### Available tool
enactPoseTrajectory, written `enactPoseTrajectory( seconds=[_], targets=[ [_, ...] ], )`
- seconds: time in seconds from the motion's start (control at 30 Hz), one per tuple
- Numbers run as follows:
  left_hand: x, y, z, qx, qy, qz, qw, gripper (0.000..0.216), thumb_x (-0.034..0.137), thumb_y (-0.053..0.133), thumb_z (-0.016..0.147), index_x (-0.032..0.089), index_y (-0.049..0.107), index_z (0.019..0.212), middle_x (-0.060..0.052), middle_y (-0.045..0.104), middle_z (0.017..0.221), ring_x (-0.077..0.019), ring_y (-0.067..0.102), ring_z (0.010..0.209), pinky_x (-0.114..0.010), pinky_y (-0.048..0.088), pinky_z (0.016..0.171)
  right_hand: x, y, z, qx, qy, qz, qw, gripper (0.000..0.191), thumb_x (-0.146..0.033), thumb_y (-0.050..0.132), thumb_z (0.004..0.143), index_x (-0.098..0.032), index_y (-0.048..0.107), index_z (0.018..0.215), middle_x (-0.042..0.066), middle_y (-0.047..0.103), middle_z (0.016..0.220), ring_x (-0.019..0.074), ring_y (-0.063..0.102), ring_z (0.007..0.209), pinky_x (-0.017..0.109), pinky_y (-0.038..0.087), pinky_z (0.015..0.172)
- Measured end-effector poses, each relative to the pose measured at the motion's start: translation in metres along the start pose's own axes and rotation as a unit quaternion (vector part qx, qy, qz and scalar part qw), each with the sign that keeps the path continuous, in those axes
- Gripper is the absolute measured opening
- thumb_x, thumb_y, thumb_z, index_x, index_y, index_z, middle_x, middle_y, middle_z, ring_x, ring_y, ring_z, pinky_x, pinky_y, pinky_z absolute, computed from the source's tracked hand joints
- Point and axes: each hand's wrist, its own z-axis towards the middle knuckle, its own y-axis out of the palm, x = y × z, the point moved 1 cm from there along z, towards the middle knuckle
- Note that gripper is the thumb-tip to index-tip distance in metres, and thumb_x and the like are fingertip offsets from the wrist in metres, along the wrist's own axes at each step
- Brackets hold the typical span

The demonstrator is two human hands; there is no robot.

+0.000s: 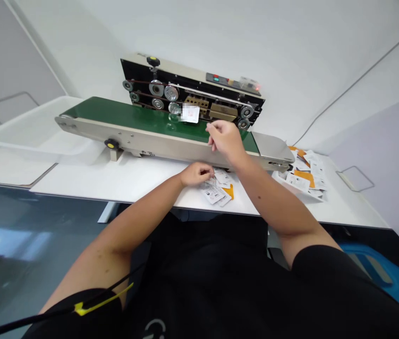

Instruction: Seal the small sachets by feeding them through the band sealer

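Left hand (196, 173): fingers curled down, resting on the near pile of white packets (212, 191) (whether they pinch one, I cannot tell).
Right hand (225, 140): raised over the near edge of the green belt (122, 113), fingertips drawn loosely together; cannot tell if they pinch anything.
Single packet: a white packet (190, 113) at the belt's far edge, beside the rollers (171, 92), apart from both hands.
Machine: a sealing machine (143, 141) with a control panel (220, 80), standing on a white table (115, 181).
Other packets: a bigger heap of white and orange packets (303, 176), right of the machine's end.
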Motion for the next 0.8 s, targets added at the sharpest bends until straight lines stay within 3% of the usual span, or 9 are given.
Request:
enactPoseTrajectory(
  seconds=[0.13,0.2,0.3,0.43,0.57,0.67,0.8],
  targets=[
    [0.0,0.001,0.001,0.014,0.083,0.122,0.989,0.021,0.035,0.065,0.091,0.017,0.077,0.093,-0.009,0.076,0.091,-0.0204,0.067,0.082,-0.031,0.05,0.08,0.029,-0.015,-0.084,0.034,-0.147,-0.124,0.981,0.027,-0.048,0.062,0.097,-0.026,0.072,0.086,0.001,0.067,0.068,0.0196,0.065,0.065,0.033,0.056,0.07],
    [-0.002,0.001,0.001,0.011,0.099,0.146,0.984,0.023,0.033,0.065,0.092,0.017,0.077,0.102,-0.012,0.077,0.1,-0.0242,0.07,0.093,-0.035,0.052,0.086,0.053,-0.024,-0.116,0.037,-0.158,-0.154,0.975,0.024,-0.046,0.062,0.095,-0.028,0.074,0.084,0.001,0.069,0.069,0.0213,0.063,0.063,0.037,0.055,0.07],
    [-0.006,0.002,0.0,-0.036,0.096,0.176,0.979,0.031,0.03,0.067,0.091,0.017,0.076,0.117,-0.015,0.076,0.121,-0.0293,0.07,0.113,-0.041,0.051,0.102,0.089,-0.036,-0.145,0.048,-0.11,-0.167,0.979,0.025,-0.048,0.061,0.094,-0.03,0.074,0.083,0.002,0.07,0.068,0.0245,0.063,0.062,0.04,0.054,0.066],
    [-0.013,0.004,0.0,-0.111,0.068,0.192,0.973,0.05,0.033,0.072,0.091,0.018,0.068,0.139,-0.017,0.063,0.15,-0.033,0.057,0.14,-0.047,0.043,0.119,0.123,-0.05,-0.165,0.08,-0.041,-0.149,0.985,0.029,-0.052,0.059,0.095,-0.03,0.073,0.082,0.002,0.069,0.067,0.0261,0.065,0.063,0.041,0.055,0.066],
    [-0.019,0.005,0.001,-0.143,0.03,0.21,0.967,0.057,0.04,0.074,0.092,0.019,0.064,0.144,-0.016,0.055,0.159,-0.0331,0.051,0.149,-0.049,0.039,0.123,0.144,-0.056,-0.173,0.061,-0.019,-0.137,0.989,0.033,-0.054,0.057,0.097,-0.028,0.073,0.086,0.002,0.068,0.067,0.024,0.064,0.062,0.039,0.055,0.065],
    [-0.022,0.004,0.001,-0.135,0.013,0.229,0.964,0.055,0.043,0.076,0.092,0.022,0.066,0.141,-0.013,0.06,0.155,-0.0299,0.055,0.145,-0.046,0.041,0.122,0.15,-0.053,-0.172,0.031,-0.095,-0.176,0.979,0.031,-0.05,0.058,0.098,-0.025,0.076,0.098,0.004,0.071,0.074,0.0242,0.065,0.069,0.042,0.057,0.073],
    [-0.022,0.002,-0.001,-0.117,0.008,0.248,0.962,0.061,0.042,0.075,0.092,0.023,0.06,0.149,-0.013,0.057,0.158,-0.0292,0.055,0.144,-0.046,0.043,0.121,0.146,-0.043,-0.168,-0.069,-0.271,-0.276,0.919,0.045,-0.048,0.07,0.094,-0.023,0.073,0.132,0.014,0.073,0.123,0.0334,0.065,0.113,0.054,0.053,0.103]
  ],
)
